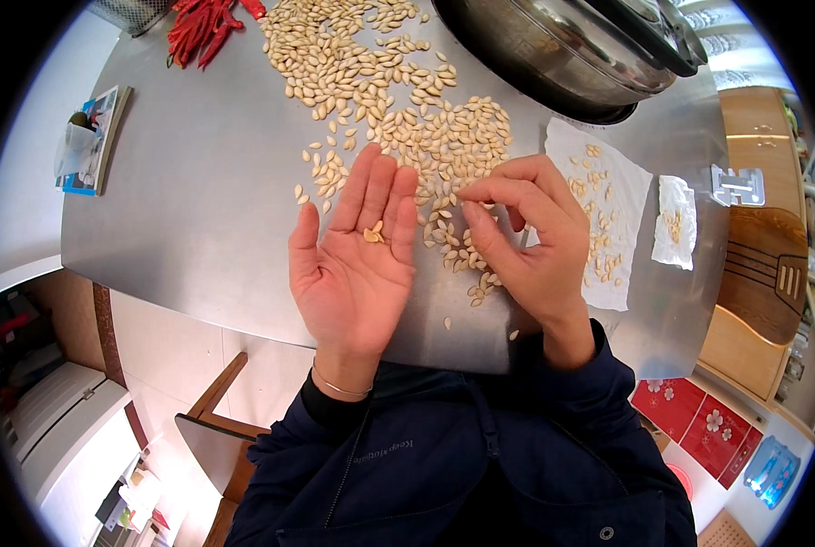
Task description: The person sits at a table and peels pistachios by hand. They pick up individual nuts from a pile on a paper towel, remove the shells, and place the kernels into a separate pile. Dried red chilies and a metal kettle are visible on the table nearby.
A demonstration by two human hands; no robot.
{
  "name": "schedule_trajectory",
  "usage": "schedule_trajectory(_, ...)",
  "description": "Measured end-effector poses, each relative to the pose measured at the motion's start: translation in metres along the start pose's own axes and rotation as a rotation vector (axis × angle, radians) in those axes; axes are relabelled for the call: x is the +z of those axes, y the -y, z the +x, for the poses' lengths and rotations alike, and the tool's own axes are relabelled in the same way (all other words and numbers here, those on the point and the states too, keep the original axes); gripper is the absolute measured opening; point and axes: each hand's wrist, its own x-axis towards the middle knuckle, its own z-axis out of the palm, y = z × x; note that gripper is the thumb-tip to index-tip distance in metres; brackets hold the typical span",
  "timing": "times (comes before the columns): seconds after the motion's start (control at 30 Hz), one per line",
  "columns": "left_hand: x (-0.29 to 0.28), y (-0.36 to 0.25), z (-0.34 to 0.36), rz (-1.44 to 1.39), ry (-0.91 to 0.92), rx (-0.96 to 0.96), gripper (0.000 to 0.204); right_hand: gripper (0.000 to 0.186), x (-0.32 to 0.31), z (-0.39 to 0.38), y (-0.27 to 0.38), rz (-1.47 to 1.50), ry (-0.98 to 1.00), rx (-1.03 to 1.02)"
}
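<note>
My left hand [357, 269] is held palm up over the table, its fingers stretched out. A few pale yellow seed pieces [373, 233] lie on it at the base of the fingers. Just to the right, my right hand [539, 232] is curled, with thumb and forefinger close together in a pinch. Anything between those fingertips is too small to make out. Below and beyond both hands, many cream-coloured pumpkin seeds [444, 137] are spread in a loose heap, partly hidden by my fingers. Single seeds lie scattered near the front edge.
Seeds lie on a white paper sheet [626, 182] to the right, beside a smaller folded paper [674, 223]. A large metal pot [553, 55] stands at the back right. Dried red chillies [202, 32] lie back left; a book [106, 146] carries a white cup [77, 141].
</note>
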Motion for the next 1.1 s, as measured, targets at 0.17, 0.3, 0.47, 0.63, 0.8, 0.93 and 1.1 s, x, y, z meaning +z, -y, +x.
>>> schedule_trajectory(0.17,-0.003,-0.003,0.001,0.102,0.018,-0.020,0.058,0.015,-0.010,-0.008,-0.013,0.019,0.231,-0.010)
schedule_trajectory(0.3,-0.002,-0.005,-0.001,0.146,-0.006,0.006,0.059,0.016,-0.005,-0.011,-0.010,0.036,0.280,-0.022)
schedule_trajectory(0.47,-0.004,-0.006,-0.001,0.173,0.016,0.017,0.060,0.015,-0.005,-0.011,-0.014,-0.104,0.286,-0.058)
schedule_trajectory(0.63,-0.003,-0.006,-0.001,0.198,0.033,0.009,0.061,0.013,-0.008,-0.010,-0.008,-0.038,0.151,0.210)
schedule_trajectory(0.8,-0.002,-0.008,-0.001,0.171,0.032,0.039,0.066,0.014,-0.003,-0.011,-0.013,-0.043,0.259,0.011)
schedule_trajectory(0.93,-0.003,-0.010,0.000,0.183,0.072,0.036,0.067,0.016,0.005,-0.012,-0.011,-0.109,0.270,-0.084)
schedule_trajectory(1.1,-0.002,-0.009,0.000,0.194,0.081,0.037,0.067,0.016,0.015,-0.013,-0.008,-0.251,0.258,-0.166)
